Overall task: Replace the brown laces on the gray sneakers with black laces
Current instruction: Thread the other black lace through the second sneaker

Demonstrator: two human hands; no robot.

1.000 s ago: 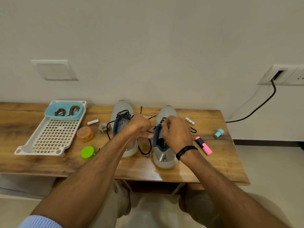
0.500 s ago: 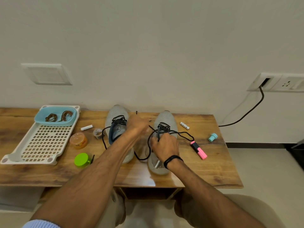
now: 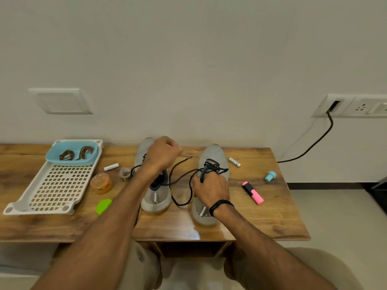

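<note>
Two gray sneakers stand side by side on the wooden table (image 3: 261, 222), toes toward the wall. The right sneaker (image 3: 213, 155) carries a black lace (image 3: 182, 176) threaded through its eyelets, with a loose loop trailing left between the shoes. My right hand (image 3: 211, 189) rests on that sneaker's tongue and grips the lace there. My left hand (image 3: 163, 153) is raised above the left sneaker (image 3: 156, 199), fingers curled, pinching the lace's free end pulled out to the left. Brown laces (image 3: 75, 153) lie coiled in a blue bowl (image 3: 52, 158).
A white perforated tray (image 3: 52, 189) holds the blue bowl at the left. Around the shoes lie an orange jar (image 3: 101, 183), a green lid (image 3: 103, 206), two batteries (image 3: 234, 162), a pink highlighter (image 3: 253, 192), a teal cap (image 3: 270, 176). A black cable (image 3: 314, 145) runs from the wall socket.
My left hand has risen and moved back toward the wall, drawing the black lace out to the left. My right hand stays pressed on the right sneaker.
</note>
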